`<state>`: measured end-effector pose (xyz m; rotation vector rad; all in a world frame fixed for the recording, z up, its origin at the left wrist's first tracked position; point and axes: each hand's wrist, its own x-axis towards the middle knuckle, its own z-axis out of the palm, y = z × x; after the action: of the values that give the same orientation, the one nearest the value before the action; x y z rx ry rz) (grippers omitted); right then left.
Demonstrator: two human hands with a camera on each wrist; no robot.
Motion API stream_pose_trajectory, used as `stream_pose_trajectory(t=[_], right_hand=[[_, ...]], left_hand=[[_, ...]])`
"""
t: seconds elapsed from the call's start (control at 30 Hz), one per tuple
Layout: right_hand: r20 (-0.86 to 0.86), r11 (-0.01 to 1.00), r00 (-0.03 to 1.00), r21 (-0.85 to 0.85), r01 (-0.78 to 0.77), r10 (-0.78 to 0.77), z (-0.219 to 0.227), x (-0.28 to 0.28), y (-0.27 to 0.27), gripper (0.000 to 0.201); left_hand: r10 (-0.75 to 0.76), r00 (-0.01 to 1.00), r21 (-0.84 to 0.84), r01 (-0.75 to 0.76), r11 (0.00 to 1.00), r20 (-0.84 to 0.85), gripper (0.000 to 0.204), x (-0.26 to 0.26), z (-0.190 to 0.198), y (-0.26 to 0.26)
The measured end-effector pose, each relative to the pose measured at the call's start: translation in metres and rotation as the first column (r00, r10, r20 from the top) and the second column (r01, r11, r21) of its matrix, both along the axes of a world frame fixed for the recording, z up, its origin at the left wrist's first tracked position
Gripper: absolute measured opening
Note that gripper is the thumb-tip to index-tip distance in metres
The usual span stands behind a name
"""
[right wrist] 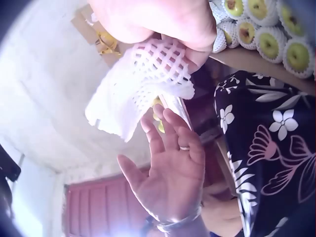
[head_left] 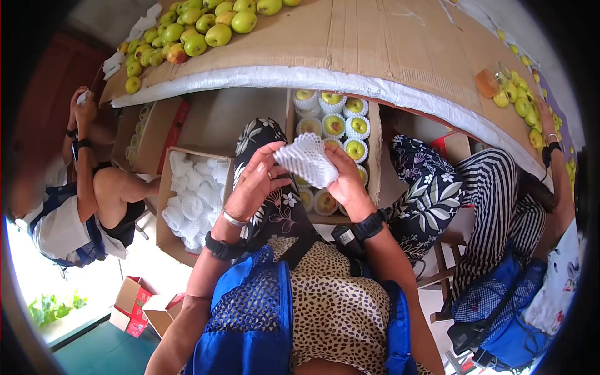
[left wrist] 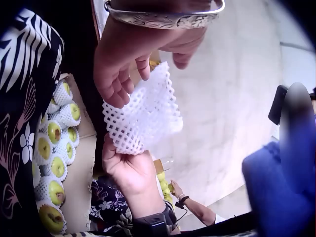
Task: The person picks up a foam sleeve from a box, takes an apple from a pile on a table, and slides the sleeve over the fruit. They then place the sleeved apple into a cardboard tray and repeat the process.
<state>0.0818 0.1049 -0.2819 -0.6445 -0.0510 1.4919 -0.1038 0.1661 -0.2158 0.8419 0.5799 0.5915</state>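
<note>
At the centre of the head view, the right hand [head_left: 351, 182] pinches a white foam net [head_left: 306, 160] between thumb and fingers. The left hand [head_left: 252, 186] is open at its left, fingers loosely spread; whether they touch it, I cannot tell.

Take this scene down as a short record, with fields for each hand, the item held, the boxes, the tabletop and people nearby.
Left hand: open, beside the net
Right hand: pinching the net
Item held: white foam net, no apple visible inside
Right box: apples in foam nets
Left box: loose foam nets
Tabletop: cardboard-covered, unwrapped apples at the far left and right
People nearby: one on each side
</note>
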Motion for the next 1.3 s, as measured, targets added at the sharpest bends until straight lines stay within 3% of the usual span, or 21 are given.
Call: stream_pose_trajectory(t=[0.07,0.2,0.3,0.33,0.43,0.47,0.5,0.53,0.57,0.6,0.67,0.7,0.83,0.9,0.97,1.03,1.07,1.1,1.17,1.23,1.3], right_hand=[[-0.055,0.996,0.995,0.046,-0.079,0.082,-0.003,0.007,0.001,0.019],[-0.117,0.989,0.983,0.064,-0.132,0.139,0.000,0.004,-0.001,0.018],[-0.045,0.984,0.984,-0.018,-0.176,0.175,0.023,-0.004,-0.010,0.018],[-0.287,0.973,0.934,-0.023,-0.231,0.215,0.012,-0.001,-0.009,0.017],[-0.294,0.957,0.912,0.042,-0.286,0.286,-0.017,0.000,-0.008,0.017],[-0.207,0.952,0.929,0.074,-0.297,0.306,-0.023,-0.002,-0.009,0.017],[0.319,0.934,0.906,0.131,-0.334,0.279,-0.015,-0.004,-0.011,0.017],[0.757,0.904,0.639,0.170,-0.393,0.136,-0.001,-0.006,-0.012,0.016],[0.976,0.868,0.197,0.177,-0.463,-0.094,0.011,-0.007,-0.011,0.016],[0.587,0.943,0.763,-0.003,-0.331,0.270,0.011,-0.019,-0.012,0.016],[0.308,0.924,0.885,0.044,-0.380,0.350,0.012,-0.022,-0.006,0.017],[0.082,0.912,0.909,0.004,-0.410,0.409,0.023,-0.023,-0.006,0.018],[0.129,0.831,0.824,-0.006,-0.556,0.552,0.066,-0.006,0.008,0.025],[0.474,0.779,0.673,-0.044,-0.626,0.567,0.079,0.017,0.021,0.032],[0.624,0.832,0.617,-0.102,-0.545,0.480,0.103,0.047,0.041,0.030],[0.672,0.853,0.620,-0.034,-0.520,0.405,0.129,0.079,0.059,0.030],[0.745,0.866,0.577,-0.003,-0.500,0.336,0.135,0.091,0.066,0.030],[0.808,0.876,0.526,0.025,-0.482,0.266,0.139,0.101,0.074,0.030],[0.818,0.902,0.540,0.064,-0.427,0.198,0.138,0.114,0.100,0.033],[0.846,0.924,0.510,0.060,-0.377,0.153,0.139,0.119,0.127,0.038],[0.874,0.961,0.481,0.072,-0.267,0.069,0.140,0.111,0.148,0.044]], left_hand=[[-0.071,0.997,-0.026,0.070,0.997,-0.028,0.052,-0.002,0.000,0.006],[0.090,0.871,0.663,0.297,0.687,-0.484,0.070,0.015,0.011,-0.005],[-0.187,0.982,0.328,0.187,0.926,-0.029,0.071,0.018,-0.016,0.002],[-0.199,0.976,0.384,0.218,0.897,-0.090,0.065,0.014,-0.022,0.006],[-0.083,0.889,0.669,0.397,0.628,-0.450,0.061,0.011,-0.007,0.000],[-0.025,0.856,0.731,0.457,0.506,-0.517,0.062,0.017,0.003,-0.004],[-0.055,0.863,0.746,0.465,0.477,-0.502,0.061,0.019,0.002,-0.007],[-0.077,0.870,0.767,0.467,0.439,-0.486,0.060,0.021,0.002,-0.006],[-0.090,0.881,0.795,0.460,0.395,-0.465,0.059,0.024,0.002,-0.004],[-0.042,0.882,0.797,0.444,0.410,-0.470,0.053,0.023,-0.003,-0.004],[0.046,0.894,0.826,0.390,0.407,-0.445,0.044,0.026,0.011,-0.001],[0.064,0.893,0.823,0.380,0.422,-0.445,0.044,0.023,0.014,0.000],[0.147,0.929,0.871,0.252,0.422,-0.339,0.036,0.023,0.043,0.013],[0.281,0.873,0.681,0.077,0.728,-0.399,0.027,0.028,0.088,0.004],[0.437,0.873,0.642,-0.208,0.738,-0.219,0.029,0.035,0.118,0.003],[0.640,0.751,0.817,-0.262,0.514,-0.162,0.031,0.025,0.130,0.008],[0.755,0.633,0.947,-0.103,0.303,-0.173,0.030,0.004,0.118,0.015],[0.790,0.609,0.939,-0.224,0.261,-0.074,0.029,-0.004,0.123,0.014],[0.915,0.389,0.946,0.244,-0.213,0.106,0.029,-0.029,0.134,0.014],[0.930,0.306,0.898,0.321,-0.302,0.203,0.025,-0.047,0.127,0.020],[0.967,0.246,0.919,0.363,-0.151,0.062,0.023,-0.057,0.111,0.028]])
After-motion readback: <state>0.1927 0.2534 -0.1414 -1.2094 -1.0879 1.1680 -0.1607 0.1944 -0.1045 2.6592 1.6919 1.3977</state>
